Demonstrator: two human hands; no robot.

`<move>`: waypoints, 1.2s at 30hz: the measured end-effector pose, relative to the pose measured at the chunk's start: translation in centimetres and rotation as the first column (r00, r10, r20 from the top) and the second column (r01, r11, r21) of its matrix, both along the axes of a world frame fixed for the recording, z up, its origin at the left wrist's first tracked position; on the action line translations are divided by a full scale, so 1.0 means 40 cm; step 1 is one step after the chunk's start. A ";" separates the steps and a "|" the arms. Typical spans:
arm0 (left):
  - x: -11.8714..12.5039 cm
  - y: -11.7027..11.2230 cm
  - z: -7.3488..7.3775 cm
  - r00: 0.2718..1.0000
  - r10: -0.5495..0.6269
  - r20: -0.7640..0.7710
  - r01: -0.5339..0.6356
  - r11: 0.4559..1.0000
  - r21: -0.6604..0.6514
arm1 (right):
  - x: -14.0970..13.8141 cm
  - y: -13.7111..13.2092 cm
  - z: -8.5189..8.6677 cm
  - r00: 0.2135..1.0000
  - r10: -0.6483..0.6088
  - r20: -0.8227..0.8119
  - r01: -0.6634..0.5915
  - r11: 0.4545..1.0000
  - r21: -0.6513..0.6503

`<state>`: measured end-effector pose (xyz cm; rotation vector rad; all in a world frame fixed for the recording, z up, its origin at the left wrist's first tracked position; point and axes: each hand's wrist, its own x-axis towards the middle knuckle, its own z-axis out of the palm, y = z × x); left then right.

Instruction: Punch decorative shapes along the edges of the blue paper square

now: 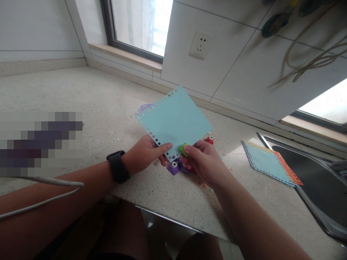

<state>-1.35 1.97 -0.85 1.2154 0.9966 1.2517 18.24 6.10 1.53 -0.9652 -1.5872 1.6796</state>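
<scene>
A light blue sheet of paper (179, 115) is tilted above the counter, with punched shapes along its upper-left and lower-left edges. My left hand (148, 153) grips it near the lower corner, thumb on top and fingers beneath. My right hand (204, 159) is closed on a green craft punch (184, 148) at the sheet's lower-right edge, the thumb pressing on its top. Below the sheet lie a purple craft punch (174, 168) with a star mark and a red craft punch (209, 140), both partly covered by paper or hand.
Punched sheets in blue and orange (267, 162) lie to the right beside a metal sink (320, 180). Purple paper bits (143, 108) are heaped behind the sheet, and coloured bits scatter near my right hand. A white cable (54, 182) crosses my left forearm.
</scene>
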 end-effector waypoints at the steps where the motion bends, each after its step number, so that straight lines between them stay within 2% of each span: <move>1: -0.001 0.000 -0.001 1.000 0.002 -0.002 -0.002 1.000 0.000 | 0.000 0.000 0.001 1.000 0.004 -0.001 -0.004 1.000 0.001; 11: -0.002 0.000 -0.003 0.999 -0.009 -0.040 0.010 1.000 0.025 | 0.002 0.000 0.000 1.000 0.024 -0.018 -0.024 1.000 0.019; 19: -0.002 -0.002 -0.003 0.992 0.008 -0.130 -0.005 1.000 0.024 | 0.002 -0.002 0.002 1.000 0.014 -0.028 -0.013 0.999 0.044; 23: -0.001 -0.002 0.000 0.994 0.019 -0.105 -0.016 1.000 0.025 | 0.000 -0.002 0.003 0.999 0.015 -0.044 -0.015 1.000 0.016; 30: -0.003 -0.004 0.006 0.992 0.042 -0.122 -0.046 0.998 -0.029 | 0.004 0.006 0.027 0.975 -0.113 -0.192 0.101 0.992 -0.075; 33: -0.004 -0.002 -0.002 0.994 0.061 -0.087 -0.063 0.998 -0.024 | 0.024 0.024 0.032 0.967 -0.183 -0.180 0.193 0.981 0.037; 36: -0.006 0.002 -0.012 0.995 0.084 -0.044 -0.085 0.996 -0.010 | 0.048 0.048 0.028 0.960 -0.277 -0.043 0.279 0.926 0.256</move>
